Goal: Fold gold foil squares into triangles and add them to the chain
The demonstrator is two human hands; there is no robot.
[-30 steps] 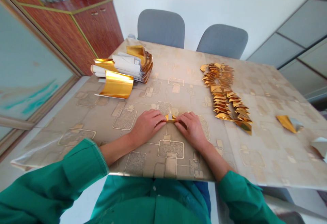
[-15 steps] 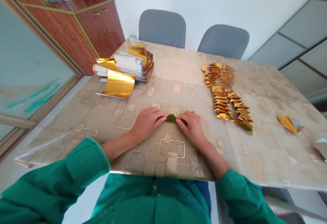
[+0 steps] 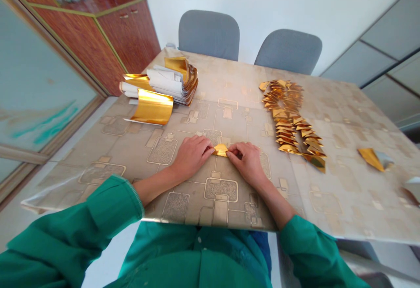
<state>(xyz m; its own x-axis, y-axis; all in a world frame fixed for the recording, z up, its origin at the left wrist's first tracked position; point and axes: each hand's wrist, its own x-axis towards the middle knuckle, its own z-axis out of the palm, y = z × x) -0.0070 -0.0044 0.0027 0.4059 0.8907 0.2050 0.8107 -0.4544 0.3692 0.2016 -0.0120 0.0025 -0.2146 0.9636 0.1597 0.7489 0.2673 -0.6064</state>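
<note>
Between the hands, inward from the near edge of the bench (image 3: 236, 97), the foil piece (image 3: 222, 149) now shows a bright gold, humped face, where a second ago a pale patch sat at its middle; it seems to have been turned or bent between the fingers, so shaping looks to be in hand. The grip is a pinch on both sides: the left hand (image 3: 192, 154) grasps one end, the right hand (image 3: 247, 161) the other. The stack (image 3: 167, 87) by the far-left corner and the folded pieces (image 3: 285, 134) toward the far edge, right of the hands, lie as they did. No brand, label or writing can be read.
</note>
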